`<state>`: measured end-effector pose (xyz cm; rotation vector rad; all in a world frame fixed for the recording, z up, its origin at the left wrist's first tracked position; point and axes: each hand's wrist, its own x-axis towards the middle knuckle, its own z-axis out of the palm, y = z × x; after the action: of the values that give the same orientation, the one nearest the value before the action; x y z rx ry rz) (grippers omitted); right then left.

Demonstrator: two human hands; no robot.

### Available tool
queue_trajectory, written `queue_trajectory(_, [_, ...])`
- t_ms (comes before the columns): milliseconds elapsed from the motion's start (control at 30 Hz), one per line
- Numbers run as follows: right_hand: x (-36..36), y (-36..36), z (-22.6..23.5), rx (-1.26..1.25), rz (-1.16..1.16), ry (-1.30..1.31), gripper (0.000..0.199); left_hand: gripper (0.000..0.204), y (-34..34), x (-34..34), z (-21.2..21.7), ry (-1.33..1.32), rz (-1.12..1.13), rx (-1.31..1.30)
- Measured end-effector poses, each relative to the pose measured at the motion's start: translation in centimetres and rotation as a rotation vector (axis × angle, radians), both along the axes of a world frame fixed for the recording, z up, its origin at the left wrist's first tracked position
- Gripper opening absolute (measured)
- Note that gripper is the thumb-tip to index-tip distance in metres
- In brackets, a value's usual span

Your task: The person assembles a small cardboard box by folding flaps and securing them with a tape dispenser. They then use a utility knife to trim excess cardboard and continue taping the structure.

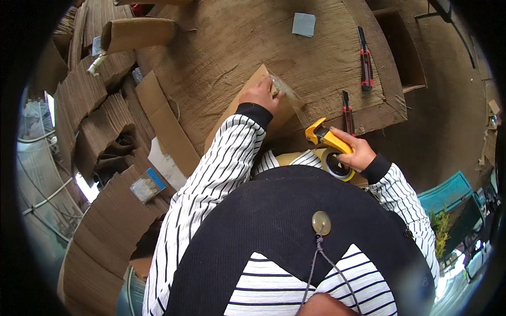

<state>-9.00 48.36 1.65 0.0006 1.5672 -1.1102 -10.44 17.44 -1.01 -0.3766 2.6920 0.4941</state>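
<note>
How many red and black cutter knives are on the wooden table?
2. One cutter knife lies far out on the table. The other cutter knife lies at the table's near edge, just above the right hand. More may be hidden.

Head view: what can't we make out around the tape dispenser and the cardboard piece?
- Tape dispenser: lower part and roll partly hidden by right hand and the dark vest.
- Cardboard piece: near end hidden behind left hand and the striped sleeve.
- Clear tape strip: transparent; where it sticks is unclear.
- Two red cutters: blade state too small.

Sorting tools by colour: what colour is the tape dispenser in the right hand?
Yellow tape dispenser, seen in the head view.
</note>
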Motion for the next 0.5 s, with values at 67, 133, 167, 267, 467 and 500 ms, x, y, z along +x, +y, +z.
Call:
queue_trajectory(67, [1.8,-1.0,-0.8,-0.018,0.038,0.144,0.071,0.042,0.0,0.2,-0.2,-0.007,0.008,0.009])
queue_trajectory(133, [1.6,-3.1,-2.1,0.039,0.185,0.093,0.072,0.042,-0.1,0.3,-0.5,-0.01,-0.004,-0.006])
queue_trajectory(167, [0.9,-4.6,-3.3,-0.002,0.218,0.089,0.072,0.046,-0.1,0.0,0.0,-0.056,0.002,0.028])
queue_trajectory(267, [-4.0,-11.5,-5.4,0.065,0.538,0.112,0.064,0.045,-0.1,0.3,-0.2,0.031,-0.012,0.018])
queue_trajectory(467, [1.3,-15.8,-14.8,-0.098,0.929,0.14,0.053,0.049,-1.3,1.9,-1.4,0.596,-0.891,-0.099])
queue_trajectory(500, [2.7,-16.0,-12.2,0.042,0.898,0.103,0.062,0.051,-1.6,3.3,-1.0,0.565,-1.132,-0.155])
